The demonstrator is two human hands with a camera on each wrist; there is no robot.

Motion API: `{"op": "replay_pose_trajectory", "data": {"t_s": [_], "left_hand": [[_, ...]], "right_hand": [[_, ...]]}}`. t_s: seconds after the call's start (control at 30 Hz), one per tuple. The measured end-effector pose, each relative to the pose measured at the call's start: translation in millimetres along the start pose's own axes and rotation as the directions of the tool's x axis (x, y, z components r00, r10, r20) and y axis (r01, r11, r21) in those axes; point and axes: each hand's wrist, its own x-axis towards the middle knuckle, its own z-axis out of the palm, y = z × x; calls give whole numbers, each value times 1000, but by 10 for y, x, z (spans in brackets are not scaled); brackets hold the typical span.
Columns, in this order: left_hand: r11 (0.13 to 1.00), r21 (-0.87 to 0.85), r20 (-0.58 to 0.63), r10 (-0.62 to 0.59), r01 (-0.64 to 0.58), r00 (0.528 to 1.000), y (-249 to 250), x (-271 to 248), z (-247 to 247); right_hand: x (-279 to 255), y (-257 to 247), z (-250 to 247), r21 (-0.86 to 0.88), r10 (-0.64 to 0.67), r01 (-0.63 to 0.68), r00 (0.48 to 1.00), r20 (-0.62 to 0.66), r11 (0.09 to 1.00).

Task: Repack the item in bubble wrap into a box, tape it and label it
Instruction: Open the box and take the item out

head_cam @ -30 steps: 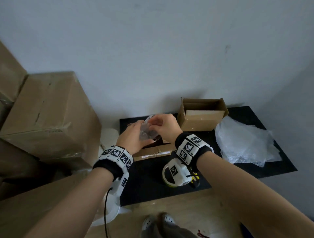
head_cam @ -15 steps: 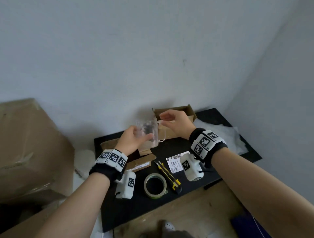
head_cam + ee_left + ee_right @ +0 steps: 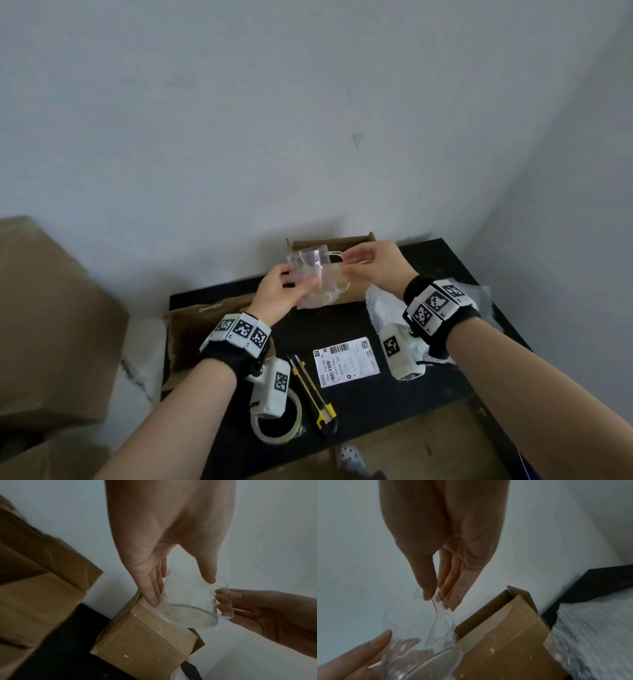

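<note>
A clear glass mug (image 3: 313, 279) (image 3: 188, 601) (image 3: 419, 635) is held in the air above the black table (image 3: 376, 404), in front of an open cardboard box (image 3: 329, 245) (image 3: 145, 642) (image 3: 501, 639). My left hand (image 3: 274, 296) (image 3: 171, 561) grips the mug's body between thumb and fingers. My right hand (image 3: 373, 265) (image 3: 443, 561) pinches the top of its handle (image 3: 224, 601). Crumpled bubble wrap (image 3: 387, 308) (image 3: 594, 635) lies on the table to the right, under my right wrist. A white shipping label (image 3: 344, 359) lies flat near the table's middle.
A yellow utility knife (image 3: 313, 390) and a roll of clear tape (image 3: 277, 421) lie near the front edge. An opened flattened carton (image 3: 195, 329) sits at the table's left. Large cardboard boxes (image 3: 51, 325) stand further left. The wall rises just behind the open box.
The mug has been lifted further out of the carton at the left and carried right, toward the open box. The head view has swung, bringing label, knife and tape into sight.
</note>
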Motion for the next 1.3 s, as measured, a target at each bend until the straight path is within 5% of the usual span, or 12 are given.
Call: {"op": "replay_pose_trajectory", "data": {"t_s": [0.17, 0.27, 0.43, 0.5, 0.73, 0.93, 1.1, 1.3], "left_hand": [[995, 83, -95, 68, -60, 993, 165, 247, 266], [939, 334, -118, 133, -86, 984, 115, 345, 349], [520, 845, 31, 183, -123, 983, -33, 448, 434], [460, 886, 13, 114, -64, 993, -68, 485, 442], [621, 781, -25, 140, -68, 990, -151, 468, 447], [673, 729, 12, 164, -121, 986, -226, 432, 416], [735, 642, 55, 237, -216, 970, -320, 374, 346], [743, 619, 27, 305, -255, 952, -421, 343, 334]], "right_hand": [[299, 60, -348, -39, -115, 114, 993, -29, 993], [467, 93, -468, -152, -176, 167, 983, -51, 974], [646, 189, -533, -279, -285, 281, 958, 26, 918], [685, 209, -542, -289, -337, 335, 941, 44, 897], [711, 233, -532, -504, -482, 536, 841, 247, 678], [614, 352, -348, -604, -555, 621, 765, 327, 499], [565, 426, -275, -628, -482, 580, 805, 346, 518], [618, 570, -149, -718, -201, 442, 894, 400, 539]]}}
